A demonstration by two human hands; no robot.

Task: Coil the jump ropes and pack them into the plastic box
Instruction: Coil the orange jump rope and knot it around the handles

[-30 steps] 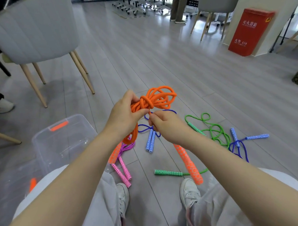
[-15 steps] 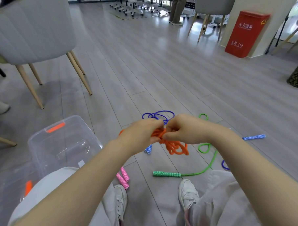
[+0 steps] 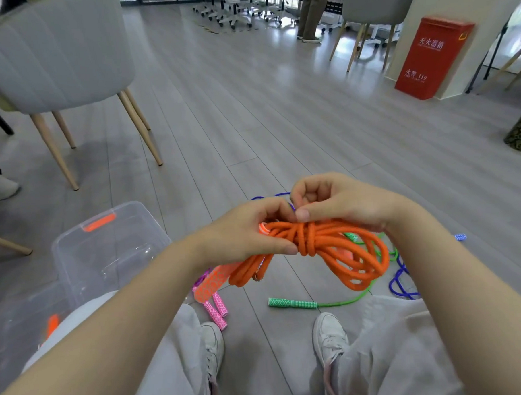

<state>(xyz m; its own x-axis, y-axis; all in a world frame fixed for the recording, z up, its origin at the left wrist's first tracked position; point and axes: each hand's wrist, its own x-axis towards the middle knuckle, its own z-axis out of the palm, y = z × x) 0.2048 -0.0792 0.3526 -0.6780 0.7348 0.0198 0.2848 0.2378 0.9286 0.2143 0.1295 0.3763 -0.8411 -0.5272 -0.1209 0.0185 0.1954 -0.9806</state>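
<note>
Rope: orange jump rope [image 3: 321,248], soft, springy; grip wrapped waist, frame centre.
Hands: left hand [image 3: 249,233], right hand [image 3: 337,206] both closed on it.

I see my left hand [image 3: 249,233] and right hand [image 3: 337,206] both closed on the orange jump rope [image 3: 330,248], its coils bound by wraps at the middle. The clear plastic box [image 3: 106,249] sits on the floor [image 3: 250,123] beside my left knee. Green rope [image 3: 332,301], pink handles [image 3: 218,309] and blue rope [image 3: 399,284] lie near my shoes.
</note>
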